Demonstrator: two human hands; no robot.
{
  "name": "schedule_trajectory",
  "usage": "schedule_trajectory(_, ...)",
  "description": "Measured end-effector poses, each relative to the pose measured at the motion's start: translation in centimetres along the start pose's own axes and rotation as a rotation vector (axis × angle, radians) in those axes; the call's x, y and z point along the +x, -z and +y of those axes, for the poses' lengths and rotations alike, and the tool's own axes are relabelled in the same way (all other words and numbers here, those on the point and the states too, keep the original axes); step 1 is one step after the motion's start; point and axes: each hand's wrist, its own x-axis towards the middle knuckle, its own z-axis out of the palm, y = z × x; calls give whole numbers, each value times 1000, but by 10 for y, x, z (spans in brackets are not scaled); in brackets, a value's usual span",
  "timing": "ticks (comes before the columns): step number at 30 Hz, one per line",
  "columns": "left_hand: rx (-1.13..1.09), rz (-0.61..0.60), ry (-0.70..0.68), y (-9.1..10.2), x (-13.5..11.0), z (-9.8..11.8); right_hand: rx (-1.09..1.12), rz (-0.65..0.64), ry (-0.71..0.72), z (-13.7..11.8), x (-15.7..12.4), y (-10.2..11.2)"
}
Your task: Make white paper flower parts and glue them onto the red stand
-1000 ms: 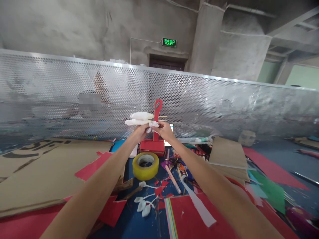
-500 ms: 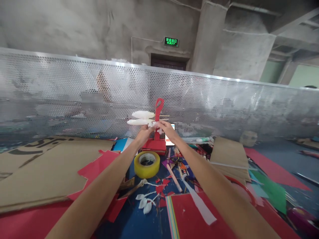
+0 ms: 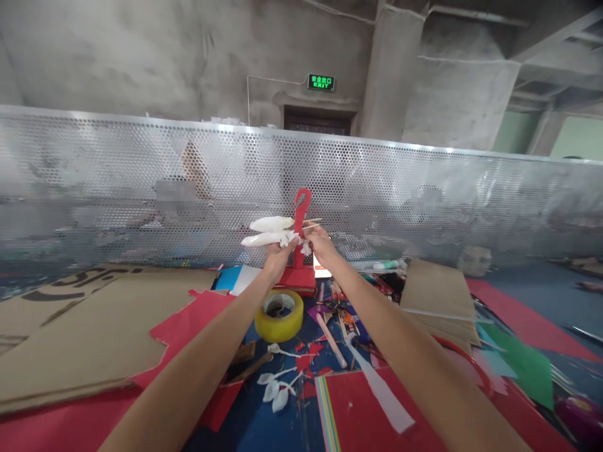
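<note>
Both my arms reach far forward over the table. My left hand [image 3: 276,254] is closed round the stems of two white paper leaf shapes on thin sticks [image 3: 268,230], held level and pointing left. My right hand [image 3: 319,241] pinches the same bundle at its right end, where the stick tips poke out. Just behind the hands stands a red upright stand with a loop at the top [image 3: 299,238] on a red base. A roll of yellowish tape [image 3: 279,314] lies on the table below the hands.
A perforated metal screen [image 3: 424,188] runs across the back of the table. Brown cardboard sheets [image 3: 85,326] lie at the left and folded cardboard [image 3: 436,295] at the right. Red paper [image 3: 362,408], a white strip [image 3: 377,389], small white leaf pieces [image 3: 276,389] and scraps litter the front.
My hands stayed at the red stand, working the stems of the white leaves; the bundle tilted slightly and the view shifted a little.
</note>
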Motion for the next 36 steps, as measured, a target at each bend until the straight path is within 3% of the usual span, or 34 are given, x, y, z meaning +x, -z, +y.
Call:
schedule_trajectory(5,-17,20,-2,-1,0,0,67,-84,-35,-4,10,0)
schedule_trajectory(11,9,27,-4,-4,-1,-1,54,-21,-61,6,12,9)
schedule_trajectory(22,108,112,-17,-4,1,-5,-95,82,147,15,-15,17)
schedule_trajectory(30,151,136,-14,-8,-2,0,-660,-17,504,-11,-27,14)
schedule_trajectory(36,79,139,-17,-7,0,-5,-844,-80,601,-23,-27,14)
